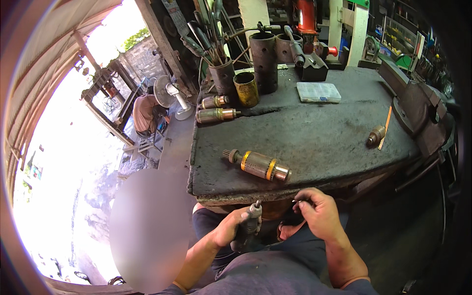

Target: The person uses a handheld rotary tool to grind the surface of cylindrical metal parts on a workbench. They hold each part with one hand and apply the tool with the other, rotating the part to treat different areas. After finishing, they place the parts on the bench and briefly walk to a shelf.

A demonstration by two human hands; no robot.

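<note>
My left hand (pixel 228 230) is closed round what looks like a die grinder (pixel 252 223), with a dark body, a silver nose and a short spindle pointing up. The thumb and fingers of my right hand (pixel 317 211) are pinched together; a tiny shiny tip shows at them, too small to name. Both hands are in front of the bench's near edge, over my lap. Just beyond them, a motor armature (pixel 258 164) lies on the dark bench (pixel 334 142). It has a toothed shaft end, yellow bands and a copper commutator.
Two more armatures (pixel 216 115) lie at the back left, beside metal cans (pixel 246 89) and a tool-filled holder (pixel 222 76). A clear compartment box (pixel 318 92) is further right. Near the vise (pixel 420 108) are a round metal part (pixel 375 135) and a thin stick (pixel 386 127). A person (pixel 146 113) crouches by a fan (pixel 164 92).
</note>
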